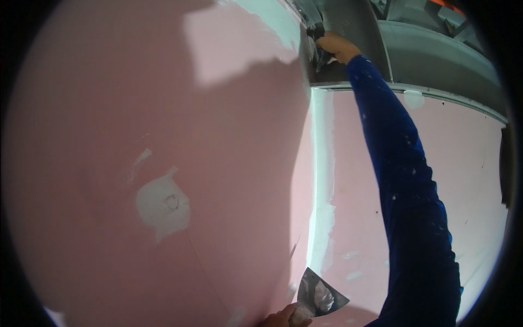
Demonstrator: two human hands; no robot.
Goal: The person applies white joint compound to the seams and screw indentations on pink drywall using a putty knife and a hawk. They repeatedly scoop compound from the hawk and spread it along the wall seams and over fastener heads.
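My right arm, in a blue sleeve spotted with white, stretches up to the top of the inside corner. There my right hand (339, 48) is closed round a dark, white-smeared putty knife (317, 34), whose blade lies along the left wall's upper edge and is hard to make out. Low in the view, my left hand (282, 317) grips a wide putty knife (306, 297) with its blade pointing up. A lump of white joint compound (323, 297) sits on that blade. A strip of pale compound (320, 180) runs down the corner between the pink walls.
The left pink wallboard (239, 136) bears a round pale patch (163, 204) and my arm's shadow. On the right wallboard (354, 163) are small pale dabs. Grey metal ductwork (441, 60) and a metal track (463, 101) cross above the right wall.
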